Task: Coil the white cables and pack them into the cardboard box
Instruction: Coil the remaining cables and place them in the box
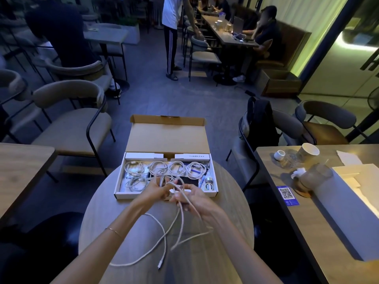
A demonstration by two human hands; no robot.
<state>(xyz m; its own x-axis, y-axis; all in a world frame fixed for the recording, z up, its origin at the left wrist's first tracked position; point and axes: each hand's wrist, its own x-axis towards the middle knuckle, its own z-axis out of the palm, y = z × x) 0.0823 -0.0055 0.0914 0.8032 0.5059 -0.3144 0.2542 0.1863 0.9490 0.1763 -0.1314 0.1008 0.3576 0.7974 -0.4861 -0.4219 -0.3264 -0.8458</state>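
An open cardboard box lies on the round wooden table, its lid tipped back. Several coiled white cables lie inside it. Just in front of the box, my left hand and my right hand both grip one loose white cable. Loops of it rise between my fingers over the box's near edge. The rest trails down across the table toward me, with a connector end lying near the front.
A table on the right carries cups, a glass, a QR card and a long white box. Another table edge is at left. Chairs stand around, one with a black backpack. People sit and stand farther back.
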